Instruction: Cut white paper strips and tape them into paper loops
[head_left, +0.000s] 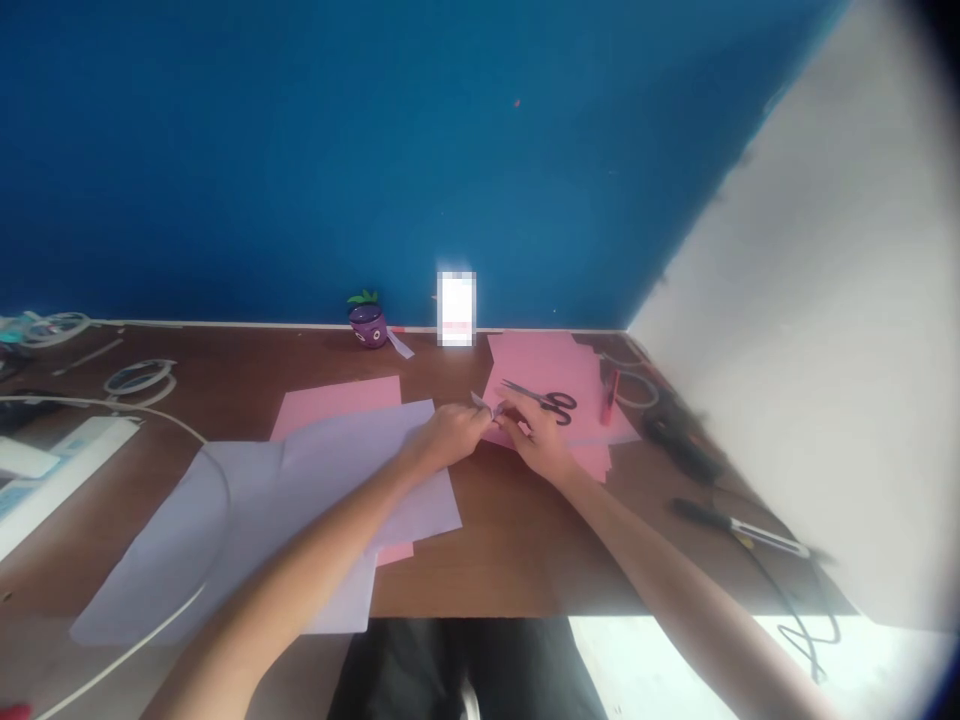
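Observation:
My left hand [461, 430] and my right hand [538, 435] meet above the desk, fingertips pinched close together. Between them is a small strip of lavender paper [480, 401], one pointed end sticking up past my left hand; its folds are too small to make out. Under my left forearm lie large lavender sheets [247, 500] over a pink sheet [341, 400]. Just beyond my right hand, dark-handled scissors [551, 398] rest on a stack of pink paper [544, 355]. A red tube, perhaps a glue stick [610, 397], is on the same stack.
At the back stand a purple pot with green leaves [368, 326] and a lit, blurred screen [456, 308]. White cables [139, 378] and a white power strip [67, 480] lie left. On the right are a dark cable bundle [682, 445] and a black-and-white tool [765, 537].

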